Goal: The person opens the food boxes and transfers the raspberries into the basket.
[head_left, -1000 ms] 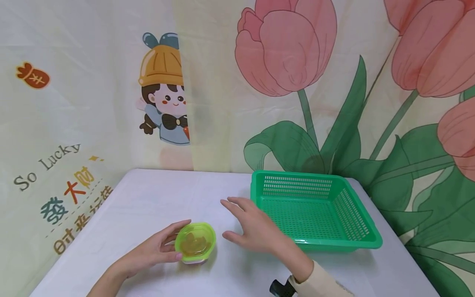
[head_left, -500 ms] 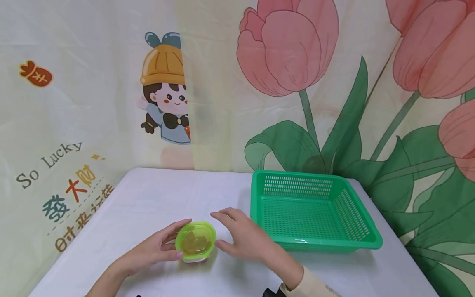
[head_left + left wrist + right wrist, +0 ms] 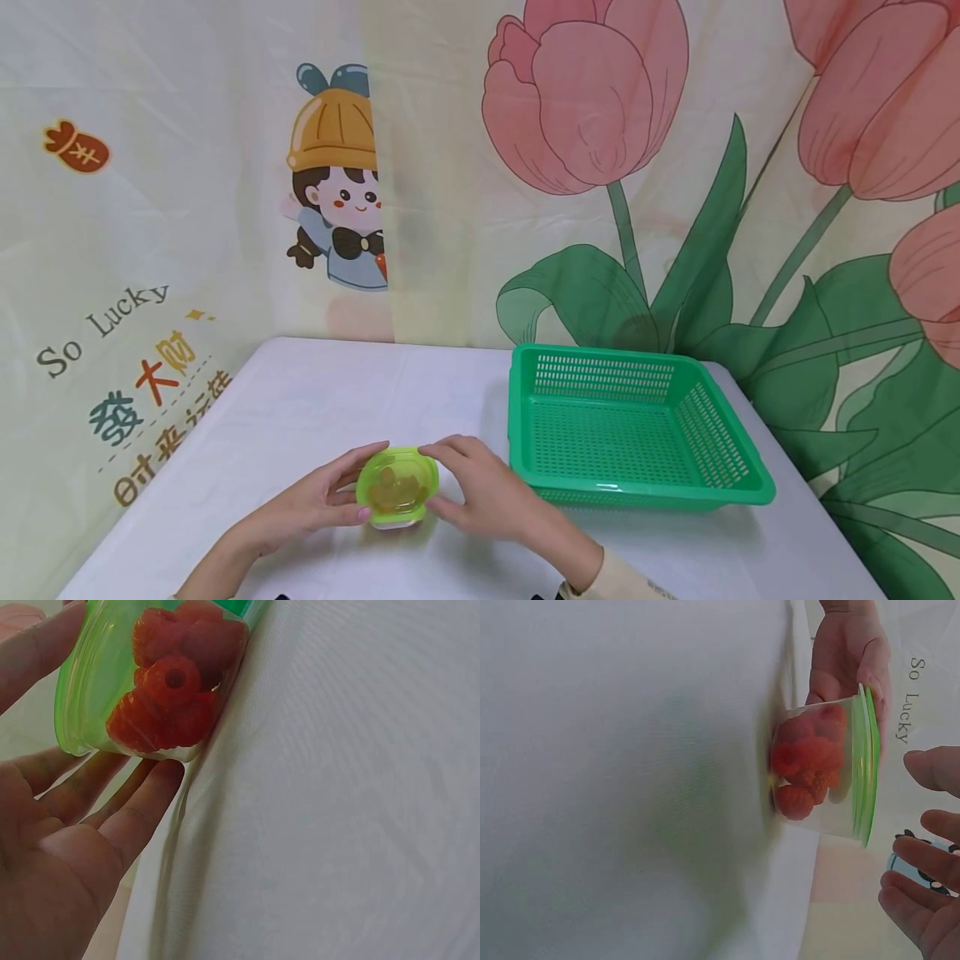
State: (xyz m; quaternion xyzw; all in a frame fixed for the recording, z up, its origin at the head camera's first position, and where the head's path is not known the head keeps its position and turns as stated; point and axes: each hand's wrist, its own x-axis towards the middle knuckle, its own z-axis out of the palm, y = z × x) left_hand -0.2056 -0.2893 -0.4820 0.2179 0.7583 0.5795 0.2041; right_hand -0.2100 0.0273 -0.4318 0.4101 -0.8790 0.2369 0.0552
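Observation:
A small clear container (image 3: pixel 396 490) with a lime-green lid sits on the white table in the head view. Raspberries (image 3: pixel 171 679) fill its lower part, seen through the wall in the left wrist view. My left hand (image 3: pixel 303 510) grips the container from the left, thumb at the near side and fingers round the far side. My right hand (image 3: pixel 487 496) is at the container's right, fingers spread and fingertips close to the lid's edge. In the right wrist view the right fingers (image 3: pixel 911 896) hover over the green lid (image 3: pixel 867 765), holding nothing.
A green slotted plastic basket (image 3: pixel 637 492) stands to the right on the white tablecloth (image 3: pixel 390 392). Behind the table hangs a backdrop (image 3: pixel 450 167) printed with tulips and a cartoon figure.
My right hand has moved left and slightly down, from beside the basket to the container's lid. My left hand keeps its grip, and the container stays in place.

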